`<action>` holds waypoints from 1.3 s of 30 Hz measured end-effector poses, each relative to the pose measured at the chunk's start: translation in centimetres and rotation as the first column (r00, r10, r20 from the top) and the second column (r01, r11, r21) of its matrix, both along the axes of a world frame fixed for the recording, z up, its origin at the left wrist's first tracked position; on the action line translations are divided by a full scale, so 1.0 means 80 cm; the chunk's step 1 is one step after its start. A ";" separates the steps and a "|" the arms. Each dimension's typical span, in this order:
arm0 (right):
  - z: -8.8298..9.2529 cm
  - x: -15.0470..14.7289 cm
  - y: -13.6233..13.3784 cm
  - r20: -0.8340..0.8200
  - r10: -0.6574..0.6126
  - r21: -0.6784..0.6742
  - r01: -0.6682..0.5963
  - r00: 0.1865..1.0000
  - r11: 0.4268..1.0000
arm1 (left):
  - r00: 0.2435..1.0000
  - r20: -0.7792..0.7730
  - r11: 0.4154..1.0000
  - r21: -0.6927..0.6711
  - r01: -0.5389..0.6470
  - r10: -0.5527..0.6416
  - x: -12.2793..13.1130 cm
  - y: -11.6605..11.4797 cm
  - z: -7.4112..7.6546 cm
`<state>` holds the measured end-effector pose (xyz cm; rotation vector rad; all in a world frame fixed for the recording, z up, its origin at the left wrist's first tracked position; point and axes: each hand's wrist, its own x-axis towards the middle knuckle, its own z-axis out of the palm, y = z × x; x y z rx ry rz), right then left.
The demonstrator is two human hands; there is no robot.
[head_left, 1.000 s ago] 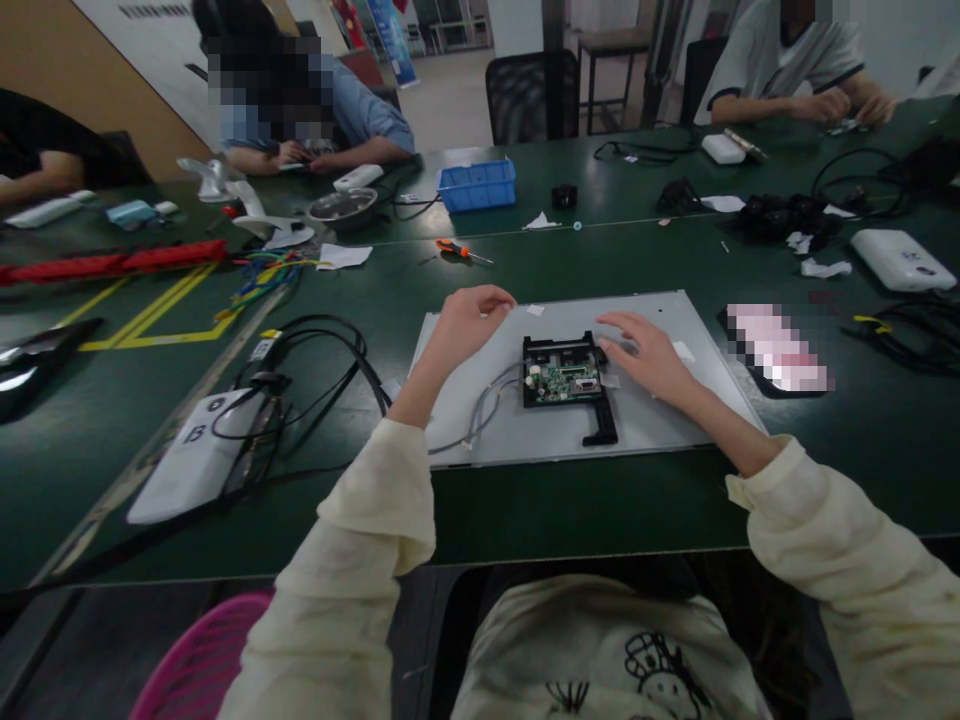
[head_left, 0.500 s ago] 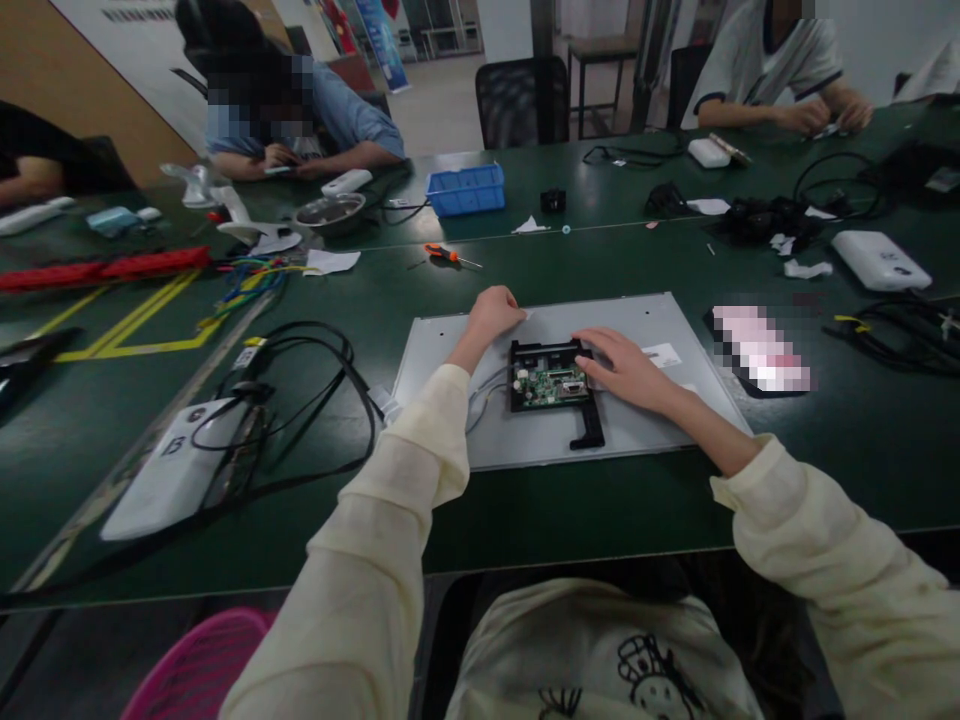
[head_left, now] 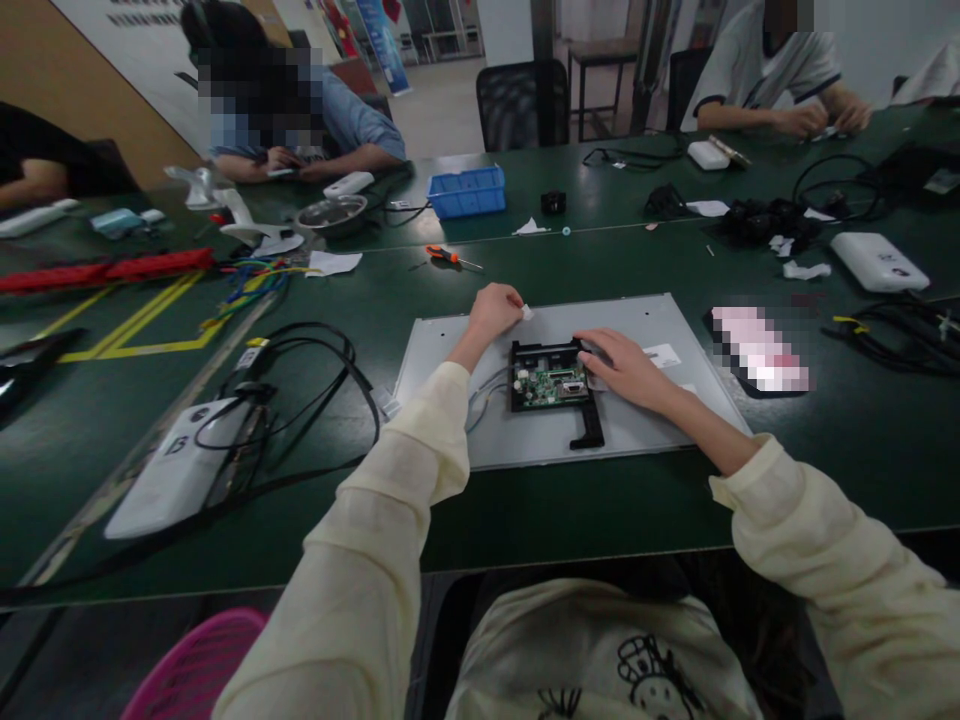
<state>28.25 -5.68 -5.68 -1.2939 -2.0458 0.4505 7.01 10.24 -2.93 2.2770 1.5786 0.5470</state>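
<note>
A flat grey metal panel [head_left: 480, 452] lies on the green table before me. On its middle rests a black plastic bracket [head_left: 590, 430] around a green circuit board [head_left: 551, 388]; thin cables [head_left: 487, 395] run out on its left. At the panel's far edge my left hand [head_left: 496, 309] pinches a small white scrap [head_left: 526, 313], possibly tape or paper. My right hand [head_left: 622, 368] lies stretched over the bracket's right side, its thumb and fingers apart, fingertips at the frame's upper right corner. A white label [head_left: 662, 356] shows on the panel behind it.
An orange-handled screwdriver [head_left: 450, 257] lies beyond the panel, a blue basket [head_left: 466, 192] further back. On the left are a white power bank [head_left: 169, 470] and black cables [head_left: 330, 350]. A phone [head_left: 761, 350] lies at the right. Co-workers sit across the table.
The small white scrap at my left fingertips shows more plainly now, with the hand shifted very slightly. My right hand and the board stay in place.
</note>
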 end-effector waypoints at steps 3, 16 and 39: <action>-0.001 0.000 0.000 -0.003 -0.008 0.005 0.008 1.000 1.000 | 0.994 0.093 0.997 -0.027 0.067 -0.064 -0.003 -0.006 0.014; -0.006 -0.001 0.002 -0.006 -0.011 0.036 0.011 1.000 0.999 | 0.919 0.040 0.893 -0.223 0.392 -0.393 0.032 -0.050 0.033; -0.010 -0.012 0.009 0.209 -0.035 0.030 0.029 0.977 0.999 | 0.966 -0.035 0.952 -0.184 0.246 -0.256 0.041 -0.053 0.014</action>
